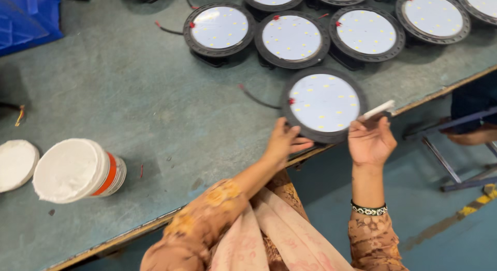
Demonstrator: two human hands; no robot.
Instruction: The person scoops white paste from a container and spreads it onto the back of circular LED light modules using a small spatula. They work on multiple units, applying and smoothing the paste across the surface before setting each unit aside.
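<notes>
A round black lamp housing with a white LED board [323, 102] lies at the table's front edge. My left hand [283, 141] grips its lower left rim. My right hand [370, 139] is at the lamp's lower right rim and holds a thin white stick-like tool [378, 109] that points up and right. A short red and black wire sticks out of the lamp's left side.
Several more round LED lamps [292, 38] stand in rows at the back. A white tub of paste [77, 170] and its lid [16, 165] sit at the left. A blue crate [26, 17] is at the top left. The green table [129, 95] ends at a wooden edge.
</notes>
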